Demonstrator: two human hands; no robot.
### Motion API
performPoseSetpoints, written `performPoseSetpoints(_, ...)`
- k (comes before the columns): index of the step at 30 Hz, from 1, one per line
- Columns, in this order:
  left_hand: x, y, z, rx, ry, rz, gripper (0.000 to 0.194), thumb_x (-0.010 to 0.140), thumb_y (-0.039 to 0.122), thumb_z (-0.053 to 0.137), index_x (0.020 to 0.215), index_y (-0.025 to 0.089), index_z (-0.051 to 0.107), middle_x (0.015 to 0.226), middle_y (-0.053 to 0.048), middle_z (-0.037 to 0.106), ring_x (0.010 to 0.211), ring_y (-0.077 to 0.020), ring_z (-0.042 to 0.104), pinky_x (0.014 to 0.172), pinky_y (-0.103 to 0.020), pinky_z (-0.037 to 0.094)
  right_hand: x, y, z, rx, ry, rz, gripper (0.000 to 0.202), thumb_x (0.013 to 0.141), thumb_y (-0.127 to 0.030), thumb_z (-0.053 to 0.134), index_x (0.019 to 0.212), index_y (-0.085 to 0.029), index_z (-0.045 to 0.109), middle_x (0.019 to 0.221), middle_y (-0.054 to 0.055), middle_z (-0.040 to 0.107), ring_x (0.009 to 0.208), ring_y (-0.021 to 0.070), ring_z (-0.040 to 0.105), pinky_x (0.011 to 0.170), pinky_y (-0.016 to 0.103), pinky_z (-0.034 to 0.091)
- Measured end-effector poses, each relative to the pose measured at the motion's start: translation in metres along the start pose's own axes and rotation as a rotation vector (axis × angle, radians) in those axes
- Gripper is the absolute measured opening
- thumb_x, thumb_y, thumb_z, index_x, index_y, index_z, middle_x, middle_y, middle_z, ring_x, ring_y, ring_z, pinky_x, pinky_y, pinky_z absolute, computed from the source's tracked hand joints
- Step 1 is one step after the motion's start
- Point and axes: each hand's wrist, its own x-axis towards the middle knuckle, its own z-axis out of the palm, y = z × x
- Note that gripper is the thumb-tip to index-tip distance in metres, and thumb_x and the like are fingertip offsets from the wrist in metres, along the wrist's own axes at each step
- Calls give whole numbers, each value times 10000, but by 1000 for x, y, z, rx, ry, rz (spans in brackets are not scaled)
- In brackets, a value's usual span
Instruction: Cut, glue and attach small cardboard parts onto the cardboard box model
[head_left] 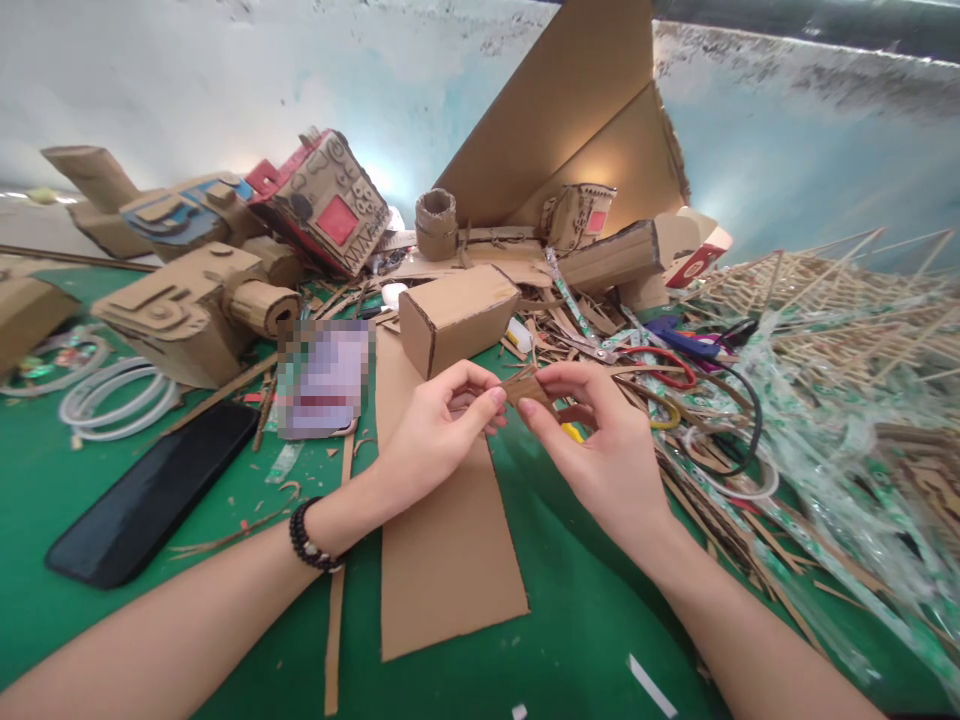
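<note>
A small brown cardboard piece (pixel 531 388) is pinched between both hands above the green table. My left hand (pixel 448 425), with a dark beaded bracelet at the wrist, holds its left end between thumb and fingers. The fingers of my right hand (pixel 596 440) grip the right side of the same piece. Under my left hand lies a long flat cardboard sheet (pixel 450 560). Just beyond the hands stands a closed cardboard box (pixel 461 315). Something yellow (pixel 572 432) shows partly behind my right hand.
A black phone (pixel 154 495), coiled white tubing (pixel 116 400) and cardboard camera models (pixel 184 310) are on the left. Red-handled scissors (pixel 660 368), scraps and crumpled clear plastic (pixel 832 430) crowd the right. Behind, a large folded cardboard panel (pixel 570 110) leans on the wall.
</note>
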Motion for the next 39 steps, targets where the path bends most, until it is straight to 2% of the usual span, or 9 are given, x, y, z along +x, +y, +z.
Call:
performPoseSetpoints(4,-1,2,0,13,-9,-12,222,941,376,713,942,171,628,823,-12,684,760,-149,700,726,-264,599,-2,-1,0,10,-9,-39,175,924,-254,714,1074,-260,625,1018,30,740,913,189,746,715,283,630)
performPoseSetpoints(10,-1,6,-1,30,-24,13,222,941,370,718,913,169,628,808,-7,681,736,-142,699,734,-260,590,0,-1,-2,175,-88,40,136,926,-236,715,980,-260,593,957,1,713,841,157,724,689,254,620)
performPoseSetpoints(16,-3,6,0,48,-13,15,233,944,381,718,906,170,629,803,-9,685,733,-145,702,732,-259,586,1,-1,-4,66,-113,-2,204,933,-217,691,1122,-263,630,1110,34,730,949,174,723,747,277,617)
performPoseSetpoints(21,-4,7,1,75,-21,43,235,955,400,706,924,173,650,814,-23,700,756,-164,706,743,-278,590,2,-3,-3,9,-115,-65,90,937,-220,678,1004,-247,625,965,21,726,850,169,720,733,293,624)
performPoseSetpoints(26,-5,8,1,123,-8,112,188,974,366,682,936,184,659,807,-19,702,772,-168,706,742,-272,579,1,-2,-3,-7,-124,-90,117,962,-235,673,1078,-251,673,1073,41,773,842,185,752,730,322,631)
performPoseSetpoints(29,-5,9,0,157,-15,135,170,984,344,667,923,186,661,802,-15,695,772,-165,697,738,-266,570,-1,-2,-3,17,-135,-100,89,974,-224,669,1055,-252,692,1041,29,778,819,176,752,722,312,627)
performPoseSetpoints(39,-5,15,-2,71,-86,83,198,957,356,707,886,175,667,824,-11,678,771,-160,699,756,-269,580,-3,-3,-2,11,-146,-122,101,1000,-202,613,991,-263,694,948,18,743,841,177,716,709,302,608)
